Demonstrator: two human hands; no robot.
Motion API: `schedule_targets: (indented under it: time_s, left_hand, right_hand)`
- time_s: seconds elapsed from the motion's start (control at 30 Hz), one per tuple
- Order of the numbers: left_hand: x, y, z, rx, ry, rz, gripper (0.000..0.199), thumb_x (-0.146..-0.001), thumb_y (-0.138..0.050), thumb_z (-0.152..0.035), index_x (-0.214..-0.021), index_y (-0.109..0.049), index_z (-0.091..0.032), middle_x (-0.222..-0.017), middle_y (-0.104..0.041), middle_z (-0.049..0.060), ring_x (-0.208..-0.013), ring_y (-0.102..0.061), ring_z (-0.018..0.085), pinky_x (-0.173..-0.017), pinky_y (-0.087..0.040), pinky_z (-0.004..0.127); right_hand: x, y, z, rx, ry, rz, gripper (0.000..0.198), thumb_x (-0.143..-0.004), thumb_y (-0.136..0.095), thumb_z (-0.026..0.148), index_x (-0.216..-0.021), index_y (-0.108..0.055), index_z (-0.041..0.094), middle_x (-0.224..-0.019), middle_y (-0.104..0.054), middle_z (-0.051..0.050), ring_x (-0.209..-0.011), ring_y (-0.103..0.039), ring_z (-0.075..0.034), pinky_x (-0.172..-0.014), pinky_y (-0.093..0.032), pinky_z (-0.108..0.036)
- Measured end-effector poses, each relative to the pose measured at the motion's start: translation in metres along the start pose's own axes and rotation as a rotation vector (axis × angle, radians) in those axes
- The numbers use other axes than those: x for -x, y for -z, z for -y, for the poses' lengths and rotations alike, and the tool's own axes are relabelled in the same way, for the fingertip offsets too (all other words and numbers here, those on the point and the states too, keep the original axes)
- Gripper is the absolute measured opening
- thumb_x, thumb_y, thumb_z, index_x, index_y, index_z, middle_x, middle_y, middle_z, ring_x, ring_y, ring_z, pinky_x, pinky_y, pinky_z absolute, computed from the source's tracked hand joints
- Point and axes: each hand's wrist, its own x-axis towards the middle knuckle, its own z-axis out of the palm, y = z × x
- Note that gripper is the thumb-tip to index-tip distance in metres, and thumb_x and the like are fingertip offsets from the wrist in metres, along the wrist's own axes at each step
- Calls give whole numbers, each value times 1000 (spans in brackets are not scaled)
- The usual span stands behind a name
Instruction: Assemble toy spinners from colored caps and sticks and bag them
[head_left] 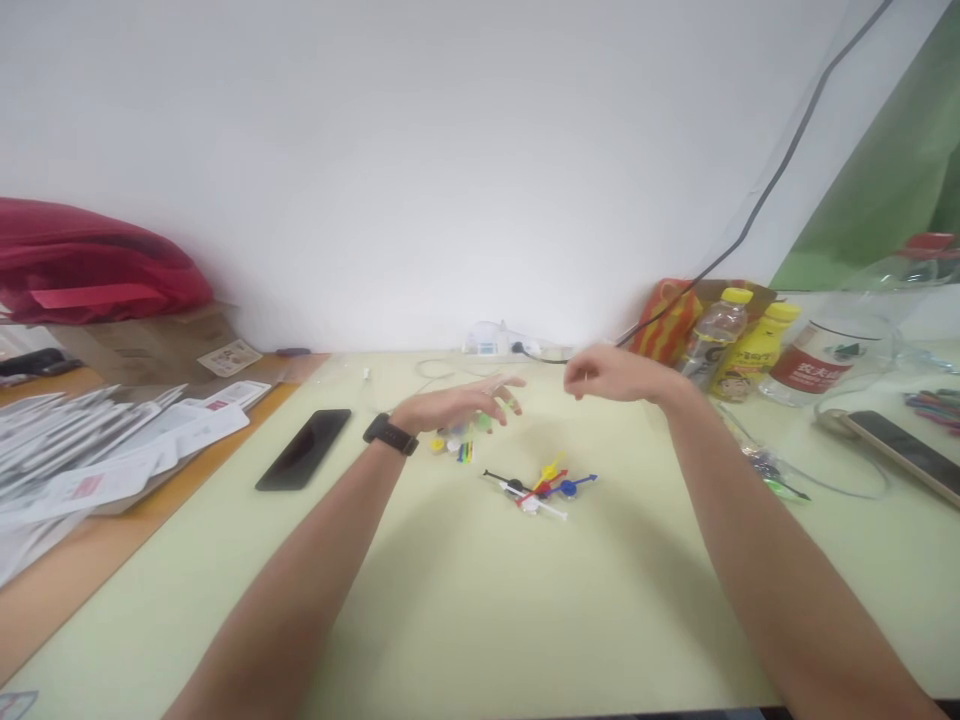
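Note:
My left hand (459,406), with a dark band on the wrist, is held over small coloured pieces (465,452), its fingers stretched and apart. Yellowish-green bits show by those fingers, and I cannot tell whether they touch. To the right my right hand (621,375) is raised above the table with fingers curled together; anything inside is too small or hidden to make out. Nearer to me lies a cluster of plastic arrow-shaped spinners: a black one (514,486), a white one (530,503), a yellow one (551,470), a blue one (568,488) and a red one (541,489).
A black phone (304,450) lies at left, beside stacked paper packets (112,450) and a box (150,345). At right stand yellow-capped bottles (754,350) and a large bottle (821,360), near another phone (907,450). A power strip (491,338) sits by the wall.

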Motion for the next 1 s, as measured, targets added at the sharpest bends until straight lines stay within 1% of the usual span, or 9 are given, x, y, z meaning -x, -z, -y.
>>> schedule_targets:
  time_s: [0.07, 0.17, 0.23, 0.37, 0.5, 0.6, 0.73, 0.87, 1.0]
  left_hand:
    - [2, 4, 1, 25, 7, -14, 63, -91, -60, -29, -151, -41, -30, -135, -57, 9, -113, -57, 22, -96, -48, 39]
    - [5, 6, -1, 20, 16, -47, 63, -91, -60, -30, -152, -41, -31, -135, -58, 9, -112, -57, 22, -95, -48, 38]
    - [5, 7, -2, 5, 16, -66, 63, -91, -60, -31, -152, -41, -32, -134, -59, 8, -112, -57, 22, -95, -48, 37]
    - [4, 6, -5, -2, 20, -80, 63, -92, -61, -34, -152, -41, -31, -134, -59, 9, -109, -59, 23, -88, -49, 35]
    - [4, 7, -5, 13, 16, -82, 62, -93, -60, -37, -152, -41, -31, -134, -58, 11, -109, -60, 24, -86, -49, 36]
    - [5, 8, -4, 18, 10, -83, 61, -94, -60, -37, -152, -41, -31, -134, -59, 12, -110, -60, 25, -85, -49, 36]
    - [8, 11, -2, 22, 15, -69, 60, -95, -60, -37, -152, -41, -32, -135, -59, 11, -109, -60, 24, -85, -48, 35]
    - [10, 13, 1, 34, 17, -38, 59, -96, -58, -38, -152, -41, -31, -137, -58, 11, -110, -60, 24, -87, -48, 35]
    - [10, 13, 3, 31, 20, -4, 60, -96, -58, -39, -152, -41, -29, -137, -58, 11, -113, -58, 25, -96, -47, 39]
  right_hand:
    - [-3, -6, 0, 68, 28, 212, 15, -77, -68, 29, -83, -78, 20, -91, -78, -5, -84, -68, -22, -66, -46, -26]
    - [-11, -25, 8, 64, 153, 473, 21, -75, -67, 27, -90, -80, 18, -91, -78, -5, -83, -67, -20, -68, -46, -24]
    - [-17, -40, 17, 78, 203, 544, 26, -73, -69, 27, -94, -80, 16, -87, -76, -4, -78, -65, -18, -65, -45, -24]
    - [-26, -65, 29, 180, 103, 618, 31, -64, -72, 21, -94, -81, 16, -83, -75, -2, -73, -62, -17, -59, -41, -24]
    - [-28, -72, 30, 174, 94, 660, 27, -62, -75, 23, -87, -80, 16, -82, -75, -2, -73, -62, -17, -59, -41, -24]
    - [-27, -64, 25, 131, 109, 603, 24, -68, -74, 27, -88, -78, 15, -85, -76, -4, -74, -64, -18, -61, -43, -24]
    - [-21, -40, 12, 81, 119, 464, 19, -75, -65, 22, -89, -76, 15, -93, -78, -7, -82, -68, -20, -65, -46, -24]
    - [-9, -10, -2, 25, 27, 170, 17, -76, -62, 19, -87, -75, 17, -88, -77, -7, -81, -69, -21, -62, -48, -24]
    - [11, 12, -6, -181, 3, -195, 12, -80, -65, 26, -84, -73, 18, -81, -75, -5, -71, -66, -18, -62, -49, -25]
